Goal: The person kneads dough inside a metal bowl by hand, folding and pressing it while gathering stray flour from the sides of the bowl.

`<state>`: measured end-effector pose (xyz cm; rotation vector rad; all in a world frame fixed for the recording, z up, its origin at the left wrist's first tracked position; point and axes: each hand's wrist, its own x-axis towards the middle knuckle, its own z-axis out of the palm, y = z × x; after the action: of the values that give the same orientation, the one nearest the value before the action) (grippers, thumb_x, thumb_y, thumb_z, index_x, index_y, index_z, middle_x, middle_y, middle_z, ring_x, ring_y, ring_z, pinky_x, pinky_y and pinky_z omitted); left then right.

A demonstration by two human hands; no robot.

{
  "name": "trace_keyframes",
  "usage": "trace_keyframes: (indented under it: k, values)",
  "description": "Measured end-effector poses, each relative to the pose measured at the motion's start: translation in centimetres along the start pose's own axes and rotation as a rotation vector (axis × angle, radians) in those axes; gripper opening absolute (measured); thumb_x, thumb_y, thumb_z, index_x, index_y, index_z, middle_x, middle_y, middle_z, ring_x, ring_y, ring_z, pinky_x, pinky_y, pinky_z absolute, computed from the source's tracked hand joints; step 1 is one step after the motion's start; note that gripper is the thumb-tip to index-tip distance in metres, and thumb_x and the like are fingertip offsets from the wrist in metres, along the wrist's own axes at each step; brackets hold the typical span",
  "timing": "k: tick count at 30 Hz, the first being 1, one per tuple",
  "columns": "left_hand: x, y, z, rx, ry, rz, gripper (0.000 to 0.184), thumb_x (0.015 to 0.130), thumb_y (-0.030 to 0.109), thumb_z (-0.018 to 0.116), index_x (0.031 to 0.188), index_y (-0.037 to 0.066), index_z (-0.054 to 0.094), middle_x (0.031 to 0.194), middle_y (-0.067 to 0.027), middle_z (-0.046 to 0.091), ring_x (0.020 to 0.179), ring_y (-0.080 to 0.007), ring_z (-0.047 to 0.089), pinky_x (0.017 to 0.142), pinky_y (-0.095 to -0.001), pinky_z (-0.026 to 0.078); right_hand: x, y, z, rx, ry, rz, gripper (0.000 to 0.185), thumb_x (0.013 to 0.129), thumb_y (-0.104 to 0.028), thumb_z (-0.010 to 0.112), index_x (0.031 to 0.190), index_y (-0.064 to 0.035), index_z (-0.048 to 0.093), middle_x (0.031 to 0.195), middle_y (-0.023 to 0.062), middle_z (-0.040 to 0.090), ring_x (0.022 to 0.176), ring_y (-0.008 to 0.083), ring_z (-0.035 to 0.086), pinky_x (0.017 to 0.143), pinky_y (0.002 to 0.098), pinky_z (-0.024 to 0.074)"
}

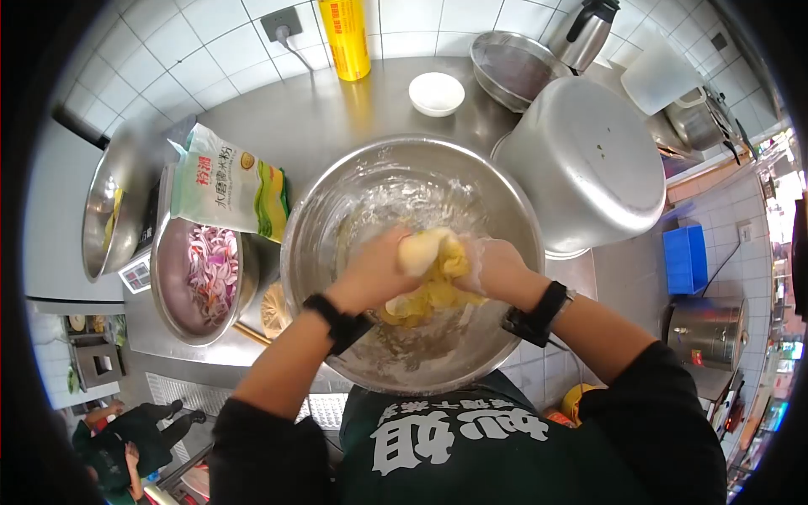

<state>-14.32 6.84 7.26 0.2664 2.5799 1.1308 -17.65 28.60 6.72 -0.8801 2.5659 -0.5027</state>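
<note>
A large steel mixing bowl (516,210) stands in front of me, its inner wall smeared with white flour or paste. Over its middle, my left hand (374,268) and my right hand (497,265) come together, both closed on a lump of yellow dough (446,265). The part near my left fingers looks paler and smoother. More ragged yellow dough (412,310) lies beneath the hands in the bowl. White residue coats my right hand. Some fingertips are blurred or hidden behind the dough.
Left of the bowl are a flour bag (227,185) and a steel bowl of sliced red onion (213,273). A big upturned aluminium pot (589,160) stands close on the right. Behind sit a small white bowl (436,93) and a yellow cylinder (345,42). Another person (126,446) is at lower left.
</note>
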Motion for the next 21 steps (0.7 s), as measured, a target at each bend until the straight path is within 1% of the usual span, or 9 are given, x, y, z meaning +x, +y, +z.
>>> trace_keyframes:
  k: [1, 6, 10, 12, 13, 16, 17, 20, 21]
  values:
    - [-1.4, 0.1, -0.5, 0.074, -0.010, -0.030, 0.067, 0.063, 0.022, 0.078, 0.117, -0.002, 0.044, 0.113, -0.0233, 0.050, 0.097, -0.0359, 0.057, 0.083, -0.0371, 0.048, -0.6, -0.4, -0.2, -0.012, 0.095, -0.126, 0.055, 0.069, -0.033, 0.072, 0.110, -0.0004, 0.055, 0.089, 0.0161, 0.063, 0.085, 0.0313, 0.061, 0.072, 0.0401, 0.0488]
    - [-3.4, -2.8, 3.0, 0.194, -0.127, -0.312, 0.083, 0.060, 0.022, 0.083, 0.121, 0.002, 0.032, 0.118, -0.0294, 0.035, 0.098, -0.0433, 0.055, 0.085, -0.0410, 0.048, 0.5, -2.2, 4.6, -0.195, -0.126, -0.265, 0.037, 0.082, -0.019, 0.055, 0.111, 0.0021, 0.049, 0.088, 0.0168, 0.059, 0.086, 0.0317, 0.058, 0.071, 0.0400, 0.0484]
    - [-1.3, -4.5, 6.7, 0.423, -0.019, -0.348, 0.066, 0.066, 0.028, 0.079, 0.114, 0.006, 0.039, 0.112, -0.0269, 0.042, 0.085, -0.0419, 0.060, 0.074, -0.0431, 0.053, 2.5, -1.7, 8.2, -0.480, -0.140, -0.382, 0.028, 0.082, -0.011, 0.049, 0.104, 0.0058, 0.050, 0.084, 0.0181, 0.058, 0.075, 0.0279, 0.059, 0.064, 0.0376, 0.0493]
    - [0.2, -5.1, 6.4, 0.476, -0.022, -0.393, 0.059, 0.071, 0.026, 0.076, 0.113, 0.006, 0.039, 0.109, -0.0249, 0.044, 0.083, -0.0416, 0.061, 0.072, -0.0420, 0.053, 4.2, -0.9, 8.7, -0.350, -0.134, -0.248, 0.026, 0.081, -0.012, 0.050, 0.102, 0.0048, 0.050, 0.082, 0.0164, 0.059, 0.072, 0.0266, 0.059, 0.060, 0.0367, 0.0494]
    - [0.9, -6.7, 7.0, 0.478, -0.006, -0.408, 0.046, 0.079, 0.023, 0.068, 0.112, 0.005, 0.042, 0.108, -0.0238, 0.047, 0.083, -0.0408, 0.061, 0.074, -0.0411, 0.053, 4.3, -0.9, 9.1, -0.282, -0.134, -0.177, 0.025, 0.081, -0.012, 0.050, 0.101, 0.0043, 0.051, 0.081, 0.0155, 0.059, 0.070, 0.0259, 0.060, 0.058, 0.0362, 0.0495]
    - [1.2, -6.4, 6.2, 0.138, 0.121, -0.564, 0.032, 0.084, 0.020, 0.060, 0.108, 0.004, 0.046, 0.111, -0.0219, 0.049, 0.084, -0.0423, 0.060, 0.079, -0.0422, 0.051, 5.4, 0.7, 11.1, -0.266, -0.090, -0.227, 0.021, 0.082, -0.012, 0.049, 0.098, 0.0026, 0.051, 0.079, 0.0177, 0.060, 0.069, 0.0259, 0.061, 0.053, 0.0350, 0.0492]
    - [1.2, -7.3, 6.2, 0.014, 0.094, -0.631, 0.046, 0.081, 0.029, 0.065, 0.114, 0.003, 0.046, 0.118, -0.0214, 0.048, 0.100, -0.0425, 0.054, 0.087, -0.0440, 0.047, 5.3, 0.4, 10.2, -0.188, -0.155, -0.148, 0.028, 0.083, -0.020, 0.054, 0.097, 0.0042, 0.052, 0.079, 0.0207, 0.060, 0.075, 0.0302, 0.062, 0.060, 0.0396, 0.0502]
    - [-0.5, -7.4, 4.5, 0.240, -0.041, -0.129, 0.069, 0.074, 0.038, 0.072, 0.125, 0.001, 0.041, 0.125, -0.0237, 0.045, 0.117, -0.0402, 0.043, 0.094, -0.0441, 0.043, 4.3, 1.3, 6.0, 0.019, -0.197, -0.199, 0.037, 0.080, -0.029, 0.062, 0.097, 0.0031, 0.054, 0.080, 0.0208, 0.061, 0.080, 0.0353, 0.061, 0.070, 0.0448, 0.0484]
    - [-1.0, -5.2, 2.9, 0.148, -0.090, -0.388, 0.088, 0.062, 0.040, 0.081, 0.130, 0.001, 0.039, 0.130, -0.0243, 0.042, 0.128, -0.0343, 0.033, 0.099, -0.0398, 0.040, 3.8, 1.6, 3.4, 0.004, -0.086, -0.244, 0.044, 0.077, -0.036, 0.067, 0.102, -0.0010, 0.058, 0.088, 0.0202, 0.063, 0.086, 0.0369, 0.061, 0.079, 0.0446, 0.0462]
